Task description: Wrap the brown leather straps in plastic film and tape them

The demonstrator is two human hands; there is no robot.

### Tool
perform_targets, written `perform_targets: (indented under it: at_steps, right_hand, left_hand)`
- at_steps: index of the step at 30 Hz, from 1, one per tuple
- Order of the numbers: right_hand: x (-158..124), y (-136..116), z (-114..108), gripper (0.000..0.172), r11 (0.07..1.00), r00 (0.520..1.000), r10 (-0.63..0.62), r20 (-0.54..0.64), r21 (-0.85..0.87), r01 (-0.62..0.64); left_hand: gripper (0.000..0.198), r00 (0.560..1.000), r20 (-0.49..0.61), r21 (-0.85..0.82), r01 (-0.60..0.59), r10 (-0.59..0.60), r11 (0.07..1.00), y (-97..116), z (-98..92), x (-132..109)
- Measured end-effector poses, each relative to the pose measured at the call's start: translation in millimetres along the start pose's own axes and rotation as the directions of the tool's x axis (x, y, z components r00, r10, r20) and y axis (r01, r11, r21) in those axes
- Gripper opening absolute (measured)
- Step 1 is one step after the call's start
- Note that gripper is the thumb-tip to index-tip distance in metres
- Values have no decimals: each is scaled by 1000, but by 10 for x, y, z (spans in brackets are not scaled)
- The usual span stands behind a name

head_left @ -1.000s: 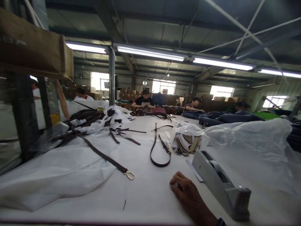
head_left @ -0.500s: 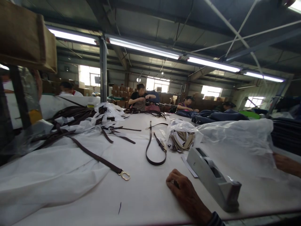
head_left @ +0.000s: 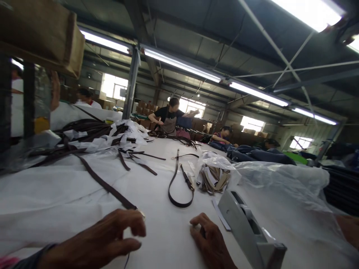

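My left hand [head_left: 103, 235] is over the white table, thumb and fingers apart, with nothing between them. Just beyond its fingertips is the end of a dark brown strap [head_left: 103, 183], whose gold ring is partly hidden by the hand. My right hand [head_left: 209, 241] rests on the table with its fingers curled in toward the thumb. Whatever it holds, if anything, is hidden. Ahead of it a second dark strap [head_left: 181, 203] with a buckle lies in a loop. A grey tape dispenser [head_left: 246, 231] stands to its right.
A plastic bag of beige strips [head_left: 214, 177] sits behind the dispenser. Clear plastic sheeting [head_left: 283, 179] spreads on the right, near another person's hand [head_left: 349, 228]. Brown straps with white wrapping [head_left: 92, 130] are piled at left. Co-workers [head_left: 169, 119] are across the table.
My left hand has come into view at lower left, reaching the strap's ringed end. My right hand stays curled in nearly the same place. The view has tilted, and the co-worker opposite has spread their arms.
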State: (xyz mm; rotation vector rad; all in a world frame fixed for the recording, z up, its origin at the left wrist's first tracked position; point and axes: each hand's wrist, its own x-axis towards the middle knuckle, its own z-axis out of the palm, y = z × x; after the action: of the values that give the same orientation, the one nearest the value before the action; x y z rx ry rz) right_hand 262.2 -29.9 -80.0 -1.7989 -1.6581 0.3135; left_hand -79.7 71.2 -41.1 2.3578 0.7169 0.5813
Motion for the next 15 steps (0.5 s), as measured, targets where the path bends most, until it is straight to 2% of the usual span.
perform_targets:
  at_steps: [2,3,6,8,10,12,15]
  right_hand:
    - [121,63,42,23,999,998,-33,-45,-30,32]
    - [200,82,69,31,996,995,-75,-64,-54,71]
    - [482,77,171,51,963,974,-219,-54,-172,206]
    - [662,37,254,45,934,971,-240,-22,-277,225]
    - [789,-10,344,26,911,975,-219,-39,-366,190]
    - [846,-59,431,15,898,974,-211,-86,-410,158]
    - [837,-150,522,20,892,966,-248,-65,-405,202]
  left_hand:
    - [16,996,39,8,-86,86,996,87,205,442]
    - [18,988,17,13,-152,151,988,98,339,632]
    - [18,930,-87,65,-353,357,933,30,774,961]
    - [10,912,-88,113,-392,402,913,-23,985,984]
    - [14,894,-82,151,-426,441,892,-32,1080,931]
    - [17,877,-100,170,-451,471,876,-7,1075,883]
    - [19,874,-165,184,-428,457,885,13,989,903]
